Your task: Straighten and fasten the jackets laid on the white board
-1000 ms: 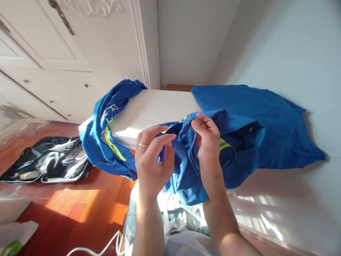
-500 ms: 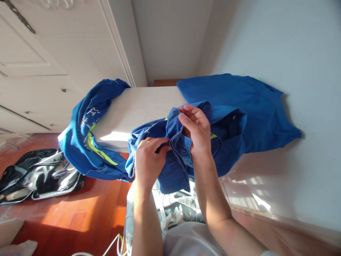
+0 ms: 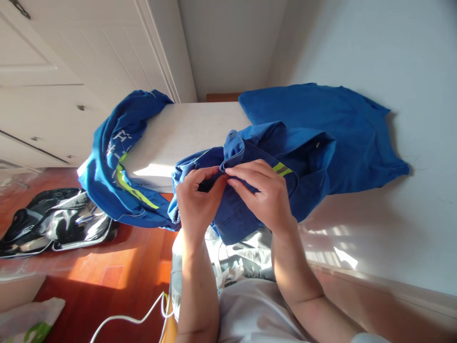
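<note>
Left hand (image 3: 200, 200) and right hand (image 3: 266, 195), as I see them from my end, are pinched narrow, almost touching, on a folded edge of the blue garment (image 3: 233, 226), bunched over the near edge of the white surface (image 3: 200, 128) (yellow striping (image 3: 282, 169) shows beside my right knuckles). Whether the lettered blue cloth (image 3: 98, 176) at left joins it, I can't tell.

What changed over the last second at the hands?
Right hand let go of the upper flap of the blue garment and moved down and left, its fingertips meeting the left hand's. Left hand, fingers apart at first, now pinches the garment's edge. View shifted too. Unchanged: striped blue cloth at left, plain blue cloth at right.
</note>
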`<action>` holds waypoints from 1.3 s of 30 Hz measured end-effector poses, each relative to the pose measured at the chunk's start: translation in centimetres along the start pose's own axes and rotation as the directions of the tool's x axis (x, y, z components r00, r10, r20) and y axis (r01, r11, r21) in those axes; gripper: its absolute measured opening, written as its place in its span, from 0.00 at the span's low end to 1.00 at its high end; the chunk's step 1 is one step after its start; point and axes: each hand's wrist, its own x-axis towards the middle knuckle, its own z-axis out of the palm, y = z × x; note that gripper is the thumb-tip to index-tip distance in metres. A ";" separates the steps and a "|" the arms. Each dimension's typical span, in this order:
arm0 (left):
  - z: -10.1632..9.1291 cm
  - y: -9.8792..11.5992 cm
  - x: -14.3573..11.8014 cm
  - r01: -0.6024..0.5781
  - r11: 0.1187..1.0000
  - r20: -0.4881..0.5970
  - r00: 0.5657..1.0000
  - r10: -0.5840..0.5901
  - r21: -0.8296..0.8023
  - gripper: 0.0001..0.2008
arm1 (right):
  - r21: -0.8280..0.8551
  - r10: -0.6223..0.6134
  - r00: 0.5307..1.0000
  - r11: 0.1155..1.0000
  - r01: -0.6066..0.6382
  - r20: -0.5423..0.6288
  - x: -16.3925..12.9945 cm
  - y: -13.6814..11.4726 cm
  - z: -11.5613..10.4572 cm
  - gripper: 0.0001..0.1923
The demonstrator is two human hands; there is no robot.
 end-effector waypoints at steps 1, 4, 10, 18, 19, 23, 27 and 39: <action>-0.2 0.0 0.0 0.028 0.999 0.027 0.999 -0.027 -0.028 0.08 | -0.006 0.002 1.000 1.000 -0.002 0.000 0.1 0.2 0.1 0.09; -0.5 -0.2 0.1 0.077 0.990 0.112 0.992 -0.063 -0.120 0.18 | -0.010 0.000 1.000 1.000 0.000 -0.025 0.1 0.3 0.2 0.10; -1.3 -0.7 -0.1 0.006 0.983 0.209 0.977 0.032 -0.182 0.27 | -0.007 -0.074 0.997 0.997 0.074 0.002 0.5 0.2 0.3 0.08; -1.4 -0.9 -0.4 -0.167 0.979 0.170 0.968 0.186 -0.116 0.26 | -0.061 -0.010 1.000 0.998 0.011 0.011 0.9 0.0 0.4 0.08; -1.3 -0.8 -0.5 -0.168 0.980 0.150 0.972 0.183 -0.107 0.26 | -0.079 -0.004 1.000 0.997 0.005 0.009 1.0 0.0 0.5 0.09; -1.0 -0.4 -0.5 -0.155 0.985 0.112 0.980 0.162 -0.073 0.23 | -0.091 0.036 0.998 0.995 -0.040 -0.048 0.8 0.1 1.1 0.08; -0.9 0.1 -0.3 -0.156 0.987 0.072 0.985 0.159 -0.037 0.21 | -0.016 0.123 0.989 0.992 -0.125 -0.083 0.6 0.2 1.7 0.08; -0.9 0.4 -0.1 -0.075 0.997 -0.032 0.997 0.075 -0.014 0.09 | 0.180 0.212 0.976 0.963 -0.199 -0.057 0.6 0.4 1.6 0.08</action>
